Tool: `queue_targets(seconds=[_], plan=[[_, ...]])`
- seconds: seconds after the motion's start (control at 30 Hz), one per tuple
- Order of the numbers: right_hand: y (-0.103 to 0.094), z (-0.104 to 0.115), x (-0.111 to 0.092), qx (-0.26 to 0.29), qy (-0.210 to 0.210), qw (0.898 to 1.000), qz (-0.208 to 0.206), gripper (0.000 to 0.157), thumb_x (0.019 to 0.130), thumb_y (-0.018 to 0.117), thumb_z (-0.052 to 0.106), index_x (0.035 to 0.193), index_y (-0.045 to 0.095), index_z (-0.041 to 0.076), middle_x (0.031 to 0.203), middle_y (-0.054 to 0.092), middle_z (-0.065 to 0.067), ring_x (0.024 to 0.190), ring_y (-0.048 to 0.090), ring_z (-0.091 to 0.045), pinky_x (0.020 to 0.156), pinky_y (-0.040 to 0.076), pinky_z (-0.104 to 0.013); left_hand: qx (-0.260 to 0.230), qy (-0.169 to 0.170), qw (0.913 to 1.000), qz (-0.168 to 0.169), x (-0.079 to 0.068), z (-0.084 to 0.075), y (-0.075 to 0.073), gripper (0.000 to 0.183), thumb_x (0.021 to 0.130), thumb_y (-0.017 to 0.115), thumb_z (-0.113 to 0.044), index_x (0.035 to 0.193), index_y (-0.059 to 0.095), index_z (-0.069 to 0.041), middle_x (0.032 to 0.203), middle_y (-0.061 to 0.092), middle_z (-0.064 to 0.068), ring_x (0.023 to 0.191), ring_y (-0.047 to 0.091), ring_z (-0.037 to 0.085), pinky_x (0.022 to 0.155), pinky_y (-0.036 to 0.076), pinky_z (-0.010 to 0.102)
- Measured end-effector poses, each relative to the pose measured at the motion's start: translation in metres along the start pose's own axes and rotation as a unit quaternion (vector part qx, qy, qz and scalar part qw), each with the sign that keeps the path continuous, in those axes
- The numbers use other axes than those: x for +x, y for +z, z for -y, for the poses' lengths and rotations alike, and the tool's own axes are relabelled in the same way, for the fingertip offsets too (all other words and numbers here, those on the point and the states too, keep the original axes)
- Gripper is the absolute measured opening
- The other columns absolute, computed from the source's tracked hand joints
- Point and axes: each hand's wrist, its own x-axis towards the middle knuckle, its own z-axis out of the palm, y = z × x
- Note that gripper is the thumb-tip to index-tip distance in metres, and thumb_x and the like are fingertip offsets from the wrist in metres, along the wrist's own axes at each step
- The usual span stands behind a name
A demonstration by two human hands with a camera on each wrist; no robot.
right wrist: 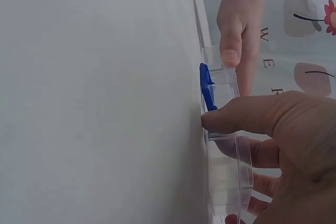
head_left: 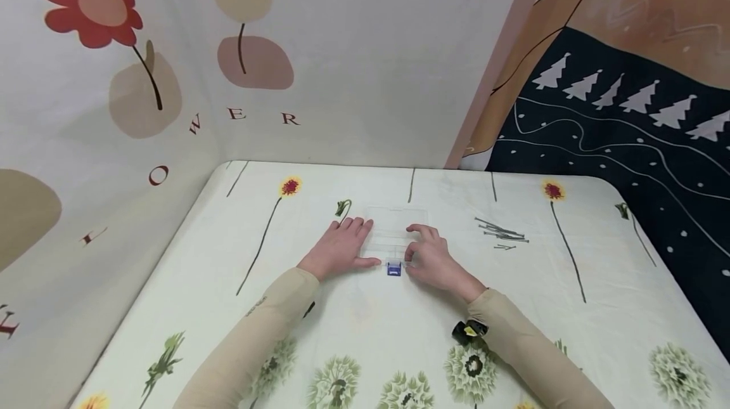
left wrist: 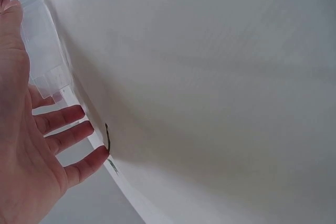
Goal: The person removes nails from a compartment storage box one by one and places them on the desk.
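A clear plastic box (head_left: 395, 222) lies on the table, with a blue latch (head_left: 394, 269) sticking out at its near edge. My left hand (head_left: 339, 247) rests along the box's left side, its fingers straight and the thumb reaching toward the near edge. My right hand (head_left: 436, 263) pinches the box's near right part, the thumb beside the latch and the other fingers bent over the top. In the right wrist view the thumb touches the near wall just by the blue latch (right wrist: 206, 87). Contents of the box cannot be made out.
Several long metal nails (head_left: 502, 231) lie in a loose bunch to the right of the box. A few shorter nails (head_left: 504, 246) lie just in front of them. The flower-print tablecloth (head_left: 353, 333) covers the table, and a printed fabric wall (head_left: 365, 79) stands behind.
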Motion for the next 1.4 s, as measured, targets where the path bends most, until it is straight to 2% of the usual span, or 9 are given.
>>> queue_targets(seconds=[0.4, 0.63, 0.77, 0.93, 1.1, 1.4], plan=[[0.004, 0.007, 0.002, -0.033, 0.021, 0.999, 0.005, 0.010, 0.076, 0.070, 0.003, 0.072, 0.065, 0.011, 0.141, 0.038, -0.019, 0.130, 0.026, -0.041, 0.093, 0.029, -0.059, 0.000, 0.001, 1.0000, -0.002, 0.000, 0.001, 0.001, 0.093, 0.087, 0.044, -0.073, 0.149, 0.033, -0.005, 0.142, 0.043, 0.016, 0.128, 0.041, 0.032, 0.102, 0.034, 0.052], [0.004, 0.012, 0.001, -0.069, -0.007, 0.998, 0.011, 0.010, 0.078, 0.064, 0.000, 0.074, 0.059, 0.009, 0.139, 0.036, -0.023, 0.131, 0.025, -0.041, 0.094, 0.028, -0.063, 0.002, 0.000, 1.0000, -0.006, -0.001, 0.001, -0.001, 0.093, 0.087, 0.045, -0.073, 0.149, 0.034, -0.005, 0.140, 0.044, 0.016, 0.127, 0.042, 0.032, 0.100, 0.035, 0.052], [0.005, 0.011, 0.000, -0.071, -0.011, 0.997, 0.009, 0.010, 0.078, 0.062, 0.000, 0.076, 0.057, 0.008, 0.139, 0.035, -0.024, 0.132, 0.024, -0.042, 0.095, 0.027, -0.063, -0.001, 0.002, 1.0000, -0.008, -0.001, 0.001, -0.001, 0.092, 0.087, 0.046, -0.072, 0.148, 0.035, -0.005, 0.140, 0.044, 0.016, 0.127, 0.042, 0.032, 0.100, 0.035, 0.052], [0.007, 0.006, 0.000, -0.051, -0.002, 0.999, 0.007, 0.011, 0.079, 0.064, 0.002, 0.077, 0.057, 0.010, 0.141, 0.035, -0.022, 0.132, 0.023, -0.042, 0.095, 0.026, -0.062, -0.004, 0.001, 1.0000, -0.003, 0.000, 0.001, 0.001, 0.092, 0.087, 0.046, -0.072, 0.149, 0.033, -0.005, 0.141, 0.043, 0.016, 0.128, 0.041, 0.032, 0.102, 0.034, 0.053], [0.007, 0.002, -0.001, -0.007, 0.000, 1.000, 0.003, 0.012, 0.079, 0.067, 0.004, 0.077, 0.058, 0.011, 0.143, 0.035, -0.021, 0.133, 0.022, -0.044, 0.096, 0.024, -0.062, -0.006, 0.001, 1.0000, -0.005, 0.000, 0.001, 0.001, 0.092, 0.087, 0.046, -0.071, 0.149, 0.034, -0.004, 0.141, 0.043, 0.016, 0.128, 0.041, 0.032, 0.102, 0.033, 0.053], [0.005, -0.004, -0.002, 0.053, -0.018, 0.998, -0.030, 0.013, 0.077, 0.071, 0.007, 0.074, 0.061, 0.015, 0.140, 0.041, -0.019, 0.129, 0.028, -0.044, 0.093, 0.026, -0.061, -0.002, -0.003, 1.0000, 0.005, 0.000, 0.000, 0.000, 0.093, 0.087, 0.046, -0.073, 0.149, 0.034, -0.005, 0.142, 0.043, 0.016, 0.129, 0.040, 0.033, 0.103, 0.032, 0.053]])
